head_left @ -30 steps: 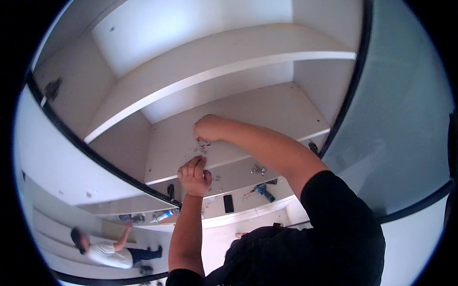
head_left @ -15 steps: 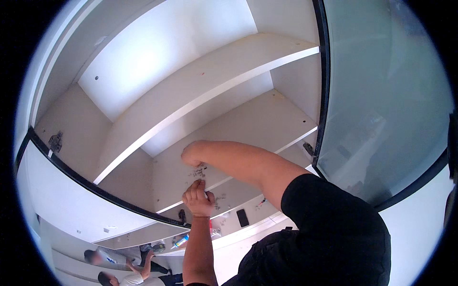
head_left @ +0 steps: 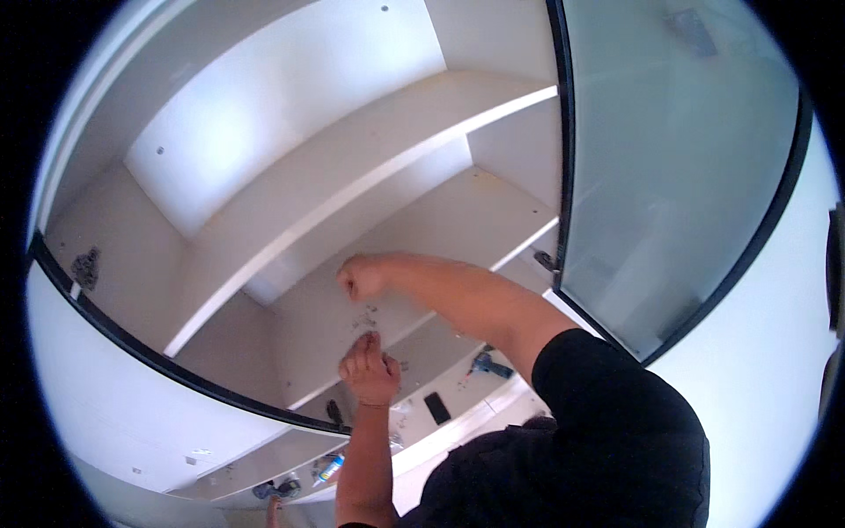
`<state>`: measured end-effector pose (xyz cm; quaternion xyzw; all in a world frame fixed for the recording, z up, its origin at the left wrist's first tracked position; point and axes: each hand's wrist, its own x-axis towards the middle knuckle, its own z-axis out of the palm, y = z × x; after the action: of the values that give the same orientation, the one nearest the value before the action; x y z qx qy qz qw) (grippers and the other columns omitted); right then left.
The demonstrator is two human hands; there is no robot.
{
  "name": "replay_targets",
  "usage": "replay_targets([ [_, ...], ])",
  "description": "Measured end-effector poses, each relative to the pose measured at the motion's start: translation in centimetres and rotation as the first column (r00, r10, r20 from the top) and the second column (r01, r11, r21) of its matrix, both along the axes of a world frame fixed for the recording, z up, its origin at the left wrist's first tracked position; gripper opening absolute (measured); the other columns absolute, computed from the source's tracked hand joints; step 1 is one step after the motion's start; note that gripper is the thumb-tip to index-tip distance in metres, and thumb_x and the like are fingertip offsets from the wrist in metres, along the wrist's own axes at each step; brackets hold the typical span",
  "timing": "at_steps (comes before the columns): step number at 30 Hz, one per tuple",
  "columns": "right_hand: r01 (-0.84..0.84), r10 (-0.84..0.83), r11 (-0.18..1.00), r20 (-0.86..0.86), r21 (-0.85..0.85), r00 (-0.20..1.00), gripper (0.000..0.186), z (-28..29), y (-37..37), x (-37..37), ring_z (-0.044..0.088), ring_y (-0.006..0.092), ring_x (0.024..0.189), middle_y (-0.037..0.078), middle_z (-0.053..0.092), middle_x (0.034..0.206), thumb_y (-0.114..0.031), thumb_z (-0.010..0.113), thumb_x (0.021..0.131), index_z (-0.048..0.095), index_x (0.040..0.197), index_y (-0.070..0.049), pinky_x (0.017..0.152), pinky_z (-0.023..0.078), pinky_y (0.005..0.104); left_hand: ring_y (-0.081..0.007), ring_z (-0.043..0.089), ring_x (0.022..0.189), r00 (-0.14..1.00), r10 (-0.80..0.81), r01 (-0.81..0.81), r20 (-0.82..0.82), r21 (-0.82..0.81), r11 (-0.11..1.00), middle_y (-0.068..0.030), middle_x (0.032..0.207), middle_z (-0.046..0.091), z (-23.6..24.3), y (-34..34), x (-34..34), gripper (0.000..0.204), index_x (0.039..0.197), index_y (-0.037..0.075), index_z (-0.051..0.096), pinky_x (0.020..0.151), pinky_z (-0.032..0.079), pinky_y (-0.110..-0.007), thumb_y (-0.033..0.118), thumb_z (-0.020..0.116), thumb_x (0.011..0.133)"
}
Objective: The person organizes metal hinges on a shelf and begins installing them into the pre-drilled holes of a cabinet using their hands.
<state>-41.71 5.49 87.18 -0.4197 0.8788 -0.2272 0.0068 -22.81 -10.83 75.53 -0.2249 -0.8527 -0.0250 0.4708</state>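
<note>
My right hand point(head_left: 362, 277) is curled closed above the lower shelf point(head_left: 422, 224) of a white cabinet. What its fingers hold, if anything, is hidden. My left hand point(head_left: 370, 370) is by that shelf's front edge, nearer to me. Its fingers are bent in and pressed together, and I cannot make out what they hold. Between the two hands lies a scatter of small hardware pieces point(head_left: 364, 319), too small to name one by one.
An open glass door point(head_left: 678, 176) with a black frame stands at the right. On the ledge below lie a black phone point(head_left: 437, 408), a power drill point(head_left: 489, 364) and a blue-and-white tube point(head_left: 329, 469). Another drill point(head_left: 275, 489) is farther left, beside a person's hand point(head_left: 274, 509).
My right hand has risen off the small pieces and turned, with its fingers curled. My left hand stays by the shelf edge. The view has shifted, bringing the right-hand drill into clearer sight.
</note>
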Motion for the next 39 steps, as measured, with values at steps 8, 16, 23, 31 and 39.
replay_targets([
  [8,0.481,-0.550,0.830,-0.278,-0.282,0.787,0.018,-1.3,23.7,8.4,0.072,0.0379,0.087,0.017,0.073,0.093,-0.011,0.071,0.080,0.067,0.097,-0.009,0.076,0.057,0.0509,-0.0296,0.060,0.122,0.997,0.024,-0.028,0.067,0.052,0.998,-0.0059,0.136,0.066,0.0,-1.2,1.4,0.051,0.131,0.011,0.068,0.102,0.042,-0.051,0.022,0.067,0.082],
  [16,0.800,-0.624,0.544,-0.515,0.253,0.587,0.017,-2.2,31.5,17.3,0.076,0.0345,0.095,0.012,0.076,0.094,-0.015,0.064,0.090,0.066,0.104,-0.007,0.079,0.061,0.0479,-0.0279,0.062,0.120,0.999,-0.032,0.034,-0.026,0.073,0.997,-0.0056,0.136,0.067,-1.1,-1.4,0.2,0.046,0.131,0.012,0.068,0.103,0.042,-0.050,0.019,0.066,0.085],
  [23,0.776,-0.682,0.623,-0.420,0.094,0.598,0.017,-8.6,33.8,18.1,0.074,0.0375,0.090,0.014,0.075,0.094,-0.015,0.063,0.093,0.070,0.107,-0.009,0.078,0.060,0.0491,-0.0310,0.063,0.121,0.999,-0.012,0.009,0.033,0.083,0.997,-0.0082,0.136,0.067,-0.9,-0.9,0.2,0.043,0.132,0.011,0.068,0.105,0.043,-0.052,0.022,0.066,0.090],
  [31,0.782,-0.788,0.615,-0.100,-0.101,0.607,0.014,-12.5,33.7,21.8,0.073,0.0400,0.088,0.015,0.076,0.097,-0.021,0.070,0.091,0.073,0.100,-0.011,0.079,0.059,0.0503,-0.0246,0.063,0.121,1.000,0.006,-0.007,0.013,0.043,0.999,-0.0034,0.136,0.068,-0.6,-0.6,0.3,0.044,0.131,0.014,0.069,0.105,0.041,-0.047,0.020,0.067,0.088],
  [39,0.623,-0.630,0.706,0.104,-0.337,0.770,0.013,-9.1,24.0,19.8,0.075,0.0333,0.085,0.013,0.076,0.099,-0.013,0.074,0.092,0.075,0.104,-0.007,0.076,0.060,0.0412,-0.0297,0.066,0.118,0.987,-0.025,0.012,0.159,0.081,0.997,-0.0102,0.132,0.069,1.1,-0.7,1.9,0.041,0.128,0.011,0.070,0.103,0.047,-0.049,0.021,0.070,0.088],
])
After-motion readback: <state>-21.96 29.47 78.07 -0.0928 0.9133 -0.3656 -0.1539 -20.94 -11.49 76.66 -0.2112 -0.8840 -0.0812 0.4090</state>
